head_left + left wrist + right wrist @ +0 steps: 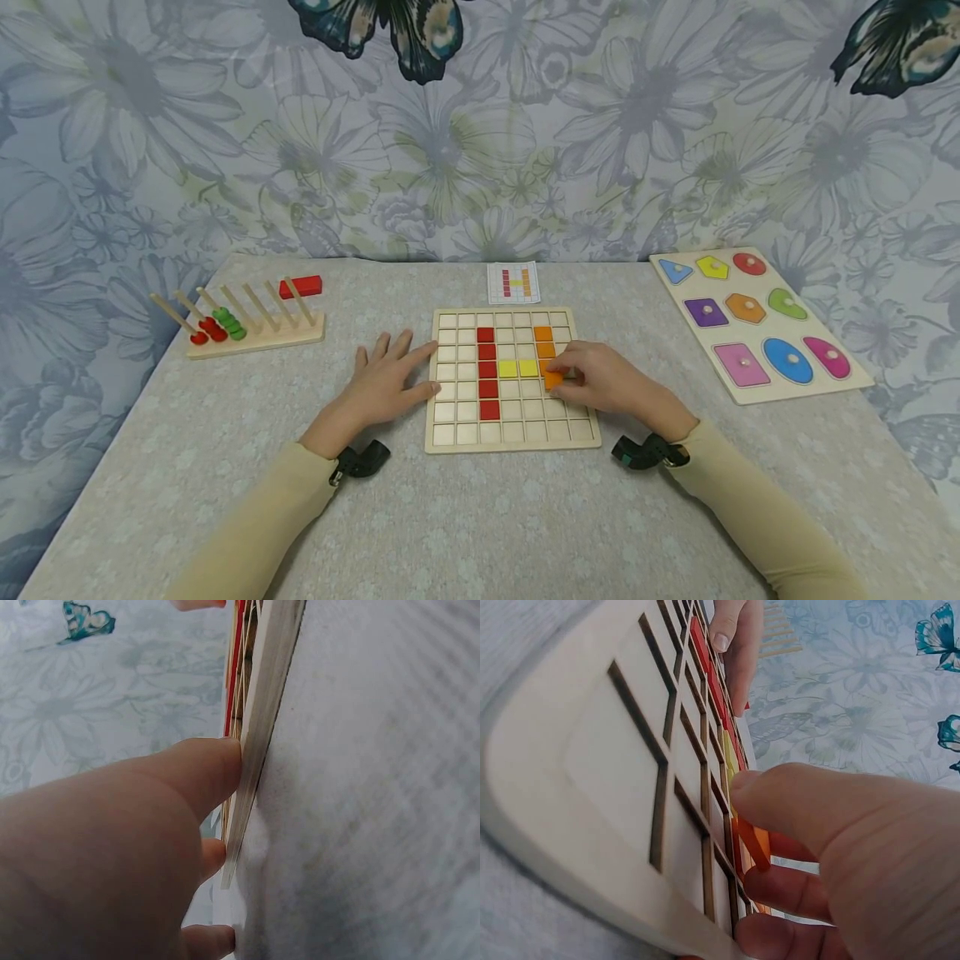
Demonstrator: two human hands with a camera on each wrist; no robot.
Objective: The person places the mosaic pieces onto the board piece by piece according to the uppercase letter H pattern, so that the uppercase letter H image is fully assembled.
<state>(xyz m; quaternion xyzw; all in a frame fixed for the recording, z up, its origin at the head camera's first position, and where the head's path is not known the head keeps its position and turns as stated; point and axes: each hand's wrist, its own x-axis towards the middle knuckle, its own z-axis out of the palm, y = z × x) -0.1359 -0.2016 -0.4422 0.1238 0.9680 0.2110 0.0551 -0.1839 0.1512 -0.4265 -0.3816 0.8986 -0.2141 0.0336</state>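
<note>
A wooden grid board (pixel 513 444) lies flat on the table, its square cells partly filled with coloured tiles. Red tiles (pixel 488 370) form a column, two yellow tiles (pixel 518 368) sit side by side, and orange tiles (pixel 543 334) run down the right part. My right hand (pixel 603 379) pinches an orange square tile (pixel 755 844) between thumb and fingers, at the lower end of the orange column. The left hand (pixel 386 382) lies with fingers spread, its thumb (pixel 225 769) and index fingertip touching the board's left edge.
Behind the board lies a small pattern card (pixel 513 283) showing a similar coloured layout. A peg stand (pixel 258 335) with red and green beads is at left, with red blocks (pixel 302 287) behind it. At right lies a shape puzzle board (pixel 757 325) with knobbed pieces.
</note>
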